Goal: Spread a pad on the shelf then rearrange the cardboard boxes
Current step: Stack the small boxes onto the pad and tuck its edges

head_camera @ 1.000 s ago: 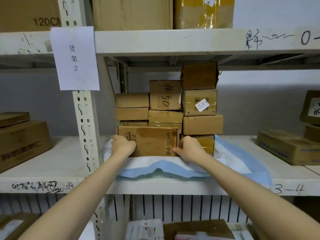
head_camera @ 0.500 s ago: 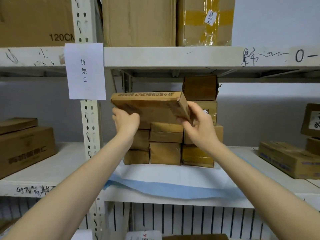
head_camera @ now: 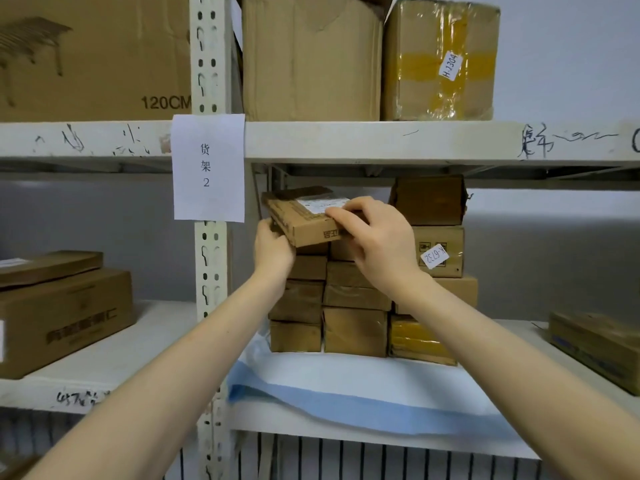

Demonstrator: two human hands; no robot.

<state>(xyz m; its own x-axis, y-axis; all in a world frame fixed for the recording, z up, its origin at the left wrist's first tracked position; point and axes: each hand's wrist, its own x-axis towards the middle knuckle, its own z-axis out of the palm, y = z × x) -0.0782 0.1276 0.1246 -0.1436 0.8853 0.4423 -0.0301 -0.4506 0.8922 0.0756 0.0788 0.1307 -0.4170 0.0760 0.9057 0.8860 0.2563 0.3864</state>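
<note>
A flat cardboard box (head_camera: 304, 220) with a white label lies tilted on top of the left stacks of small boxes (head_camera: 353, 317). My left hand (head_camera: 273, 249) grips its left end from below. My right hand (head_camera: 375, 237) holds its right end, fingers over the top by the label. The stacks stand on a white and blue pad (head_camera: 363, 389) spread over the middle shelf (head_camera: 114, 362). The pad's blue edge hangs over the shelf front.
A white upright post (head_camera: 211, 271) with a paper sign (head_camera: 207, 168) stands just left of the stacks. The upper shelf (head_camera: 381, 142) sits close above them, loaded with large cartons. Brown boxes lie at the left (head_camera: 62, 320) and at the right (head_camera: 595, 348).
The box went from the pad's front up to the top of the left stacks. It has turned so its labelled face is up. Both hands kept hold of it.
</note>
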